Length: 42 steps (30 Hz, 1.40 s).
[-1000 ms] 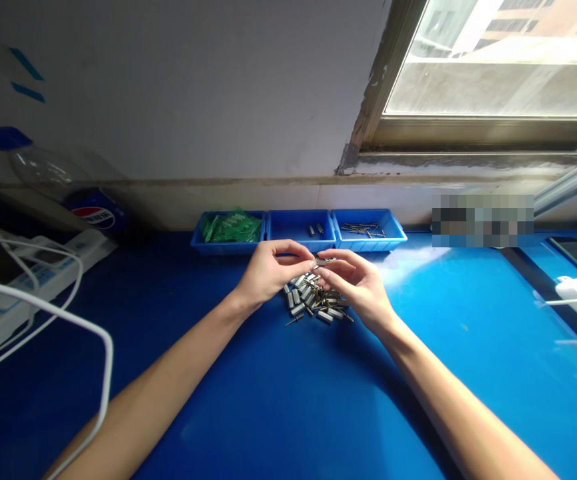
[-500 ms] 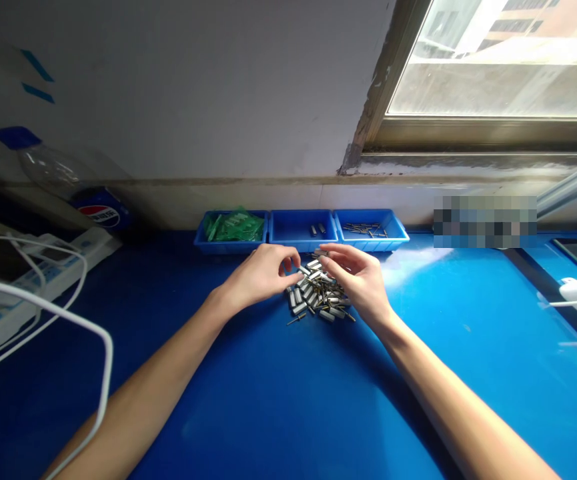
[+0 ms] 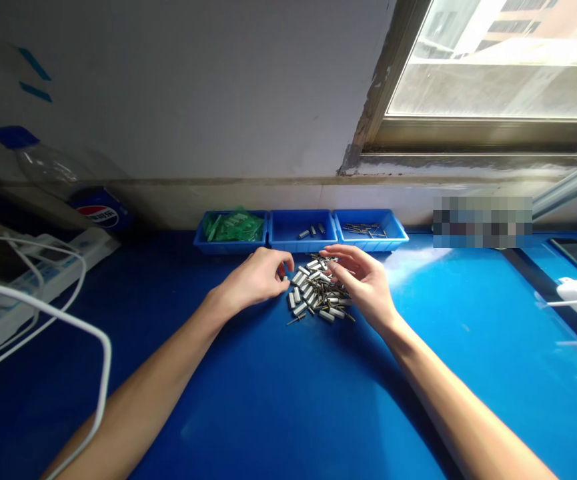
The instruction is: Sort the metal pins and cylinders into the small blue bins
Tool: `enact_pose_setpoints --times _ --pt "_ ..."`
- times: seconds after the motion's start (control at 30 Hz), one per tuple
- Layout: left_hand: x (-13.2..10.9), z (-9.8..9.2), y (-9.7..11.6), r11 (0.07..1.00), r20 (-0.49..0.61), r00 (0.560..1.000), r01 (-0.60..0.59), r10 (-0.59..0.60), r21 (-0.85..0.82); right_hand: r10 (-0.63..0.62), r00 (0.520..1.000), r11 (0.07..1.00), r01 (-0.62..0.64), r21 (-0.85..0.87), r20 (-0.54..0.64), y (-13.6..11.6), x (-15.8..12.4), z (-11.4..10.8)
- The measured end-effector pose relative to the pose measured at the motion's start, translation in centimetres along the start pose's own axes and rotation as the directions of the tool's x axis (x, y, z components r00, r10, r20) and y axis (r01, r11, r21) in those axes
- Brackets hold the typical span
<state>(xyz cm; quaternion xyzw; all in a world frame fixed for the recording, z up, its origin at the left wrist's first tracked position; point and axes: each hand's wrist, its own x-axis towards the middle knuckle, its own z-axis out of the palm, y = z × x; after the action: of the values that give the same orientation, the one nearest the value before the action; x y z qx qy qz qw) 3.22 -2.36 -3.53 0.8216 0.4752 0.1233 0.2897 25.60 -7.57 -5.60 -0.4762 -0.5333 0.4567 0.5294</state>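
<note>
The left hand (image 3: pixel 258 279) rests half-curled on the blue table (image 3: pixel 278 400), fingertips touching the nine o'clock edge of the pile of small metal parts (image 3: pixel 315 292). The right hand (image 3: pixel 363 283), at three o'clock, curls loosely over the pile; whether it pinches a piece is hard to make out. At ten o'clock, a plastic bottle (image 3: pixel 68 180) shows a Pepsi label, its top cut off in shadow.

The scene is seen from one head-worn camera, aimed forward and down over the bench (image 3: pixel 278 400) towards the wall (image 3: pixel 193 87) and window (image 3: pixel 498 60). Both forearms are taken in at close range.
</note>
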Motion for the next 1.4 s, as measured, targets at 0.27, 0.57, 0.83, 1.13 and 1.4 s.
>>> enact_pose_setpoints --times 0.27,0.57,0.83,1.13,1.4 --pt "0.0 0.0 0.6 0.990 -0.122 0.992 0.043 -0.027 0.135 0.013 1.000 1.000 -0.013 -0.004 0.022 -0.1 -0.1 0.1" --pt "0.7 -0.1 1.1 0.800 -0.204 0.976 -0.063 -0.076 -0.597 0.051 0.998 0.999 -0.051 -0.003 0.041 -0.1 -0.1 0.0" --pt "0.7 0.8 1.8 0.711 -0.187 0.980 -0.084 -0.068 -0.698 0.121 0.986 0.990 -0.127 0.053 0.114 -0.3 -0.5 0.1" --pt "0.7 1.2 1.9 0.687 -0.150 0.988 -0.087 -0.033 -0.721 0.145 0.984 0.982 -0.156 0.103 0.103 -0.6 -0.2 0.2" --pt "0.7 0.9 1.4 0.831 -0.158 0.987 -0.075 -0.016 -0.551 0.101 0.993 0.992 -0.105 0.068 0.055 -0.3 0.1 0.2"
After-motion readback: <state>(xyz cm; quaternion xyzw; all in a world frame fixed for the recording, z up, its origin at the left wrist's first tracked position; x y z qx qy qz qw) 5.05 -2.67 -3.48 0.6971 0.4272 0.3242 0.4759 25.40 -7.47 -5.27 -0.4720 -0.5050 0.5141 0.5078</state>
